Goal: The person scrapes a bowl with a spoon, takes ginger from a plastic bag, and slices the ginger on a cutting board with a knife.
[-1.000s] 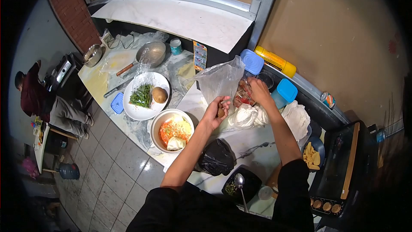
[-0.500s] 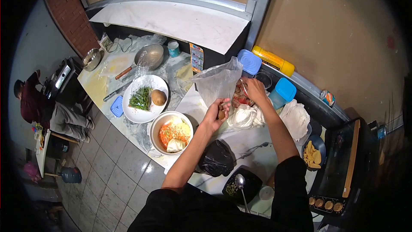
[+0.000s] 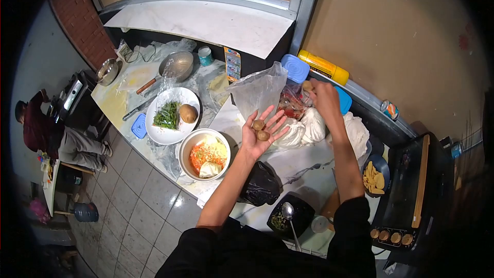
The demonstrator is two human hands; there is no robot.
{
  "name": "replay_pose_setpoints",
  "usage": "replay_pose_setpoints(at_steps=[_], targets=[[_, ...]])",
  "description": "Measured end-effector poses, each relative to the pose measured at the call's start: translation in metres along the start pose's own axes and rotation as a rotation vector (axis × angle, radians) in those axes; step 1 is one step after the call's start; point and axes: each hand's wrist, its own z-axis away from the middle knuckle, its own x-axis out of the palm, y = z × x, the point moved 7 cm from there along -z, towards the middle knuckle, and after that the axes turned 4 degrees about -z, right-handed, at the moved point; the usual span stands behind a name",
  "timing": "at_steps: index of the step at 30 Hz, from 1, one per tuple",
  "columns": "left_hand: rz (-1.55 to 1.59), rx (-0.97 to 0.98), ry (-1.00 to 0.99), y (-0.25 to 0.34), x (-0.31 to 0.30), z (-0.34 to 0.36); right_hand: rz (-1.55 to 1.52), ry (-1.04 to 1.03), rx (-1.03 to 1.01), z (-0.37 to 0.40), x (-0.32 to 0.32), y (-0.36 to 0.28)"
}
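Note:
My left hand is palm up with its fingers spread, and several small brown round pieces rest in it. My right hand pinches another small brown round piece above a clear plastic bag with reddish contents. An upright translucent plastic bag stands just beyond my left fingertips. Below my right hand are white knotted bags. Left of my left wrist sits a white pot holding shredded orange and pale yellow food.
A white plate bears chopped greens and a brown round potato. A pan and knife lie behind it. A black bag and a black dish with a spoon are near my body. Far left, a person bends over.
My left hand has opened out, showing the brown pieces on its palm. My right hand has lifted from the clear bag and moved right, with a brown piece in its fingers.

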Motion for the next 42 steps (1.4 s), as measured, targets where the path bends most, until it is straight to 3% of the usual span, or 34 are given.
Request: replay_pose_setpoints(at_steps=[2,3,5,7,9,15,18,22,26,27,29,30,34,36,37,39,41,42], targets=[[0.018,-0.011,-0.038,-0.006,0.007,0.006,-0.156,0.081,0.195,0.015,-0.043,-0.024],[0.035,-0.02,-0.071,-0.008,0.012,0.01,-0.146,0.082,0.196,0.023,-0.042,-0.037],[0.064,-0.028,-0.113,-0.013,0.019,0.022,-0.661,-0.068,0.348,0.045,-0.021,-0.059],[0.089,-0.04,-0.159,-0.014,0.026,0.036,-0.839,-0.267,0.424,0.066,0.015,-0.09],[0.152,0.085,-0.244,0.001,0.031,0.058,-0.536,-0.145,0.26,0.077,0.02,-0.13],[0.158,0.191,-0.055,0.051,-0.018,0.146,-0.558,-0.028,0.227,0.111,0.054,-0.245],[0.076,0.197,0.092,0.073,-0.06,0.2,-0.556,0.174,0.248,0.141,0.074,-0.309],[0.192,0.159,0.17,0.115,-0.105,0.274,-0.549,0.107,0.392,0.162,0.123,-0.391],[0.048,0.185,0.37,0.175,-0.132,0.33,-0.363,0.077,0.249,0.148,0.148,-0.476],[0.038,0.177,0.363,0.19,-0.143,0.334,-0.36,0.09,0.256,0.144,0.153,-0.489],[0.044,0.077,0.148,0.208,-0.16,0.33,-0.383,0.151,0.236,0.137,0.161,-0.512],[-0.049,0.148,0.36,0.23,-0.117,0.353,-0.452,0.18,0.235,0.134,0.168,-0.516],[0.041,0.033,0.323,0.243,-0.155,0.332,-0.517,0.221,0.328,0.128,0.183,-0.524],[0.099,-0.04,0.188,0.243,-0.175,0.309,-0.715,0.276,0.582,0.129,0.199,-0.516],[0.114,-0.07,0.192,0.244,-0.181,0.305,-0.689,0.275,0.605,0.124,0.201,-0.521],[0.097,-0.167,-0.054,0.259,-0.174,0.285,-0.521,0.323,0.506,0.091,0.205,-0.534],[0.112,-0.091,-0.054,0.284,-0.163,0.287,-0.445,0.301,0.525,0.072,0.229,-0.534],[0.13,-0.095,0.047,0.299,-0.177,0.28,-0.41,0.277,0.54,0.06,0.242,-0.533]])
